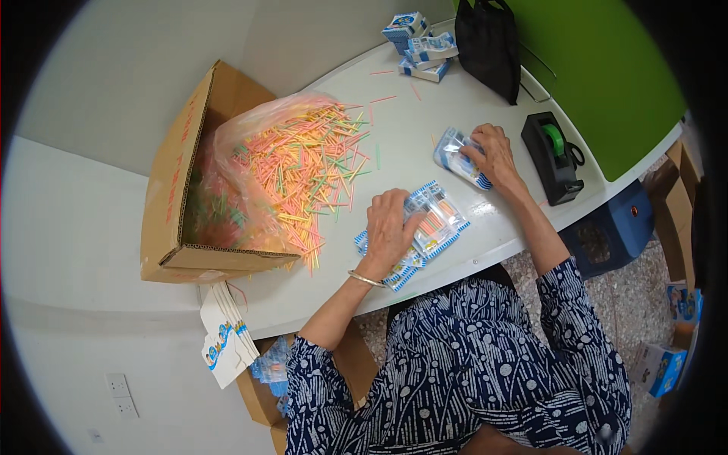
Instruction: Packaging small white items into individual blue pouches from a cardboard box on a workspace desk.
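Note:
My left hand [388, 231] lies over a loose pile of clear packets [436, 225] with blue-striped edges, its thumb spread to the right. Pink and yellow sticks show through the topmost packet. Farther right, my right hand [497, 157] has its fingers curled over another blue-and-white clear packet [453, 152] on the table; how many packets lie under it I cannot tell. To the left, a big heap of thin pink, yellow and green sticks [303, 171] spills out of a clear plastic bag [250, 121] in a tipped cardboard box [171, 182].
A black tape dispenser [552, 163] with green tape stands right of my right hand. At the back are small blue-white boxes [425, 49] and a black bag [489, 49]. Flat white cards [227, 345] hang by the table's left corner. A blue stool [614, 231] stands below right.

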